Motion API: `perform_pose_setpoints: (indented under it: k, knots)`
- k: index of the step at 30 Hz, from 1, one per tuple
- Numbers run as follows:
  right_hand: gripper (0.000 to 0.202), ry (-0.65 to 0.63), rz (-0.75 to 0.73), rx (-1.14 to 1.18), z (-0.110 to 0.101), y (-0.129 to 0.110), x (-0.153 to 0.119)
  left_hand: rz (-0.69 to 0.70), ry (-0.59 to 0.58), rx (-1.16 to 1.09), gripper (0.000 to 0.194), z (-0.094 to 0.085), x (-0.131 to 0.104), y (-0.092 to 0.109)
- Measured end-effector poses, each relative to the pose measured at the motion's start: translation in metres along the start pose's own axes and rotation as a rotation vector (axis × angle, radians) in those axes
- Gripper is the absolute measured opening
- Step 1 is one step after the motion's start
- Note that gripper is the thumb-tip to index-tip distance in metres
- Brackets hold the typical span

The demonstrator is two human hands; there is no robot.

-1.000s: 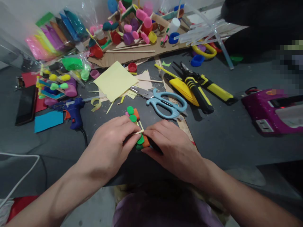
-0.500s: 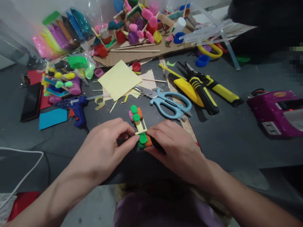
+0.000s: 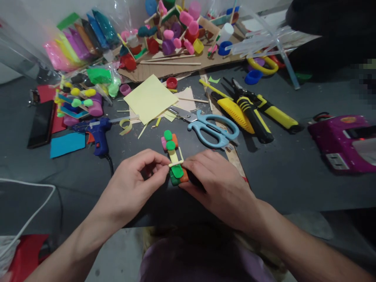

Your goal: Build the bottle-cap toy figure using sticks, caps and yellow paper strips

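Observation:
A small model (image 3: 173, 156) made of a pale yellow strip, green discs and orange, pink and dark green clay pieces lies on the dark table near its front edge. Across its strip runs a thin pale stick (image 3: 176, 163), with another short stick angled up from its right end. My left hand (image 3: 138, 176) pinches the left end of the crosswise stick between thumb and forefinger. My right hand (image 3: 210, 172) is closed around the right side of the model, fingertips at the stick's right end and the thumb low by the orange piece.
Beyond the model lie light blue scissors (image 3: 213, 127), yellow paper (image 3: 150, 98) and a blue glue gun (image 3: 100, 133). Yellow-black cutters (image 3: 254, 117) are at the right, with a purple device (image 3: 337, 156) farther right. Clay models (image 3: 170, 35) crowd the back.
The upright short stick now leans farther from the yellow strip. My left fingertips have shifted slightly left. The whole view has moved a little.

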State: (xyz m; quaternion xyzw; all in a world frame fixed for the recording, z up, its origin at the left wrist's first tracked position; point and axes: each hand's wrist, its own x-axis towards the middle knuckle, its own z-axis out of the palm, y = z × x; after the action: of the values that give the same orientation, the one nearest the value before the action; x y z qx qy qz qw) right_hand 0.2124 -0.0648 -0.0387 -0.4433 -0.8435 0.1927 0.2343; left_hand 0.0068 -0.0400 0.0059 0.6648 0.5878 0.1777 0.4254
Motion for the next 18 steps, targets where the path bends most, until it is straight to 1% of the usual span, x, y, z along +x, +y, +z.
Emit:
perform_pose_setpoints:
  k: [3,6,9,15,18]
  knots:
    - [0.019,0.015,0.005,-0.017,0.0,0.0,0.0,0.085,-0.017,0.024,0.01,-0.002,0.0,-0.008]
    - [0.02,0.046,-0.01,-0.032,0.0,0.0,0.002,0.169,0.002,0.024,0.007,-0.002,0.003,-0.013]
    - [0.02,0.067,-0.047,-0.035,-0.001,0.004,0.005,0.237,0.03,-0.028,0.008,-0.001,0.007,-0.017]
    - [0.02,0.001,-0.152,-0.063,-0.011,0.013,0.011,0.334,0.029,-0.092,0.01,0.002,0.015,-0.022]
    - [0.019,-0.023,-0.172,-0.073,-0.014,0.017,0.013,0.379,0.047,-0.09,0.01,0.005,0.016,-0.023]
